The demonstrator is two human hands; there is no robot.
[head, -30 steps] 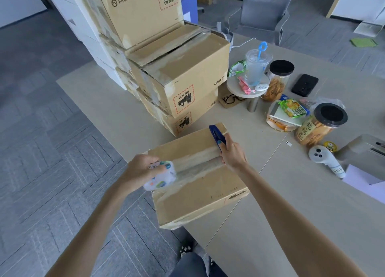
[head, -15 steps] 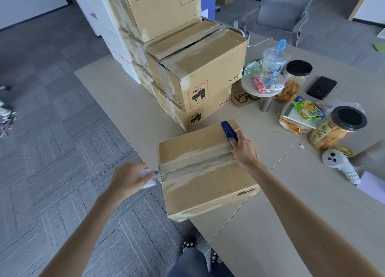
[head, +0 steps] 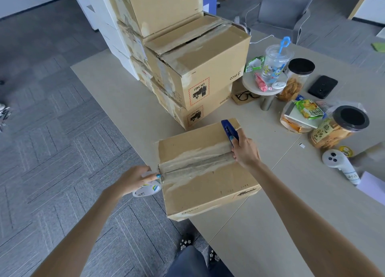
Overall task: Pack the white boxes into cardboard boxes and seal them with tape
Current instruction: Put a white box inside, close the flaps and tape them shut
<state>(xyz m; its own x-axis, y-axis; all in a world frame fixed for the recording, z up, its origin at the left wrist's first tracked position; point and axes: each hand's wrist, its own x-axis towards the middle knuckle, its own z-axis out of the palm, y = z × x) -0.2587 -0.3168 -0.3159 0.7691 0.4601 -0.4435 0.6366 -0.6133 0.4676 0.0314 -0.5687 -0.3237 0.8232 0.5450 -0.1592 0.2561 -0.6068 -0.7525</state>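
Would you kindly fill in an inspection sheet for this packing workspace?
Surface: beige wooden table.
Job's things: brown cardboard box at the table's edge, clear tape along its seam; stacked cardboard boxes behind.
Clutter: black-lidded snack jar, clear plastic cup, black phone, white controller.
Hands: left hand grips white tape roll; right hand holds blue cutter on the box.
Cables: white cable behind the stack.
Surroundings: grey carpet tiles, grey chair.

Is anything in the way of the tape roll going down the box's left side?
Nothing visible. The tape roll, held by the left hand, is at the box's left edge; the right hand with the cutter is at the opposite end.
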